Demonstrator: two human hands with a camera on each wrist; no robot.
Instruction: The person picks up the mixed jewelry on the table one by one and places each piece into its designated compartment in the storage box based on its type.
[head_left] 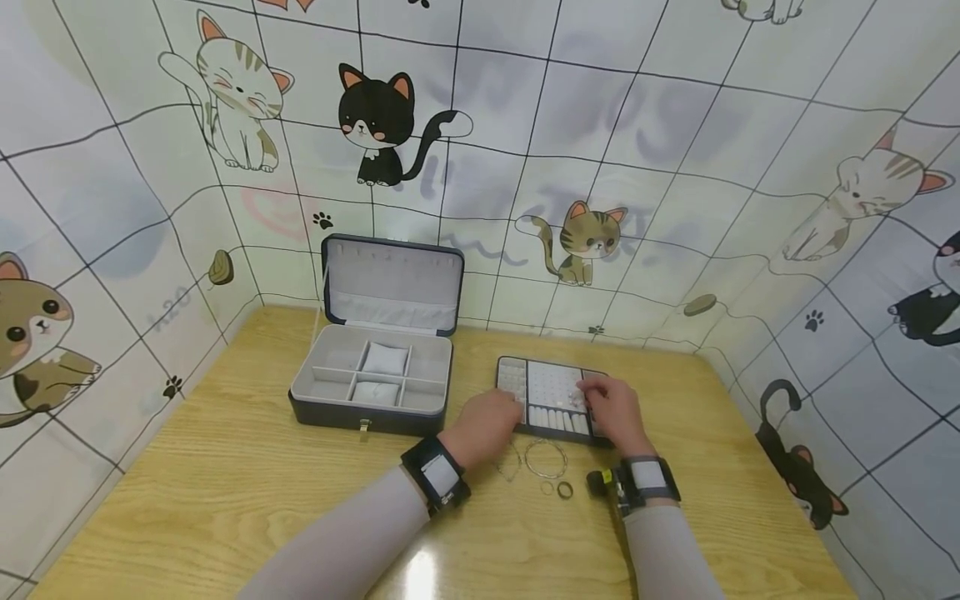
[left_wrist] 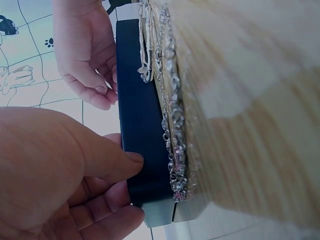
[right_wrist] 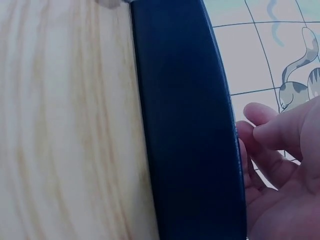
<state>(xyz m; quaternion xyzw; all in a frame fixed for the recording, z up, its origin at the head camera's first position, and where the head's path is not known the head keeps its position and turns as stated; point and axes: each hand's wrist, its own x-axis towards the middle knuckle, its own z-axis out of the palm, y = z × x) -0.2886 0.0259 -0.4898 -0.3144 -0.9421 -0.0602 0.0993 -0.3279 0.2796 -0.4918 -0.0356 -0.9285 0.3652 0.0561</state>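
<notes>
Both hands' (head_left: pixel 491 423) (head_left: pixel 611 408) curled grips clasp the flat, dark-rimmed, white-lined jewellery tray (head_left: pixel 551 392).

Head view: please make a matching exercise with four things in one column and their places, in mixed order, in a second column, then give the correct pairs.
Things:
1. jewelry box
2. insert tray
3. bangle
4. left hand

Places:
A. on the table, just before the tray's near edge
B. at the tray's left end
C. open, left of the tray
D. between both hands

Pairs: 1-C, 2-D, 3-A, 4-B
</notes>
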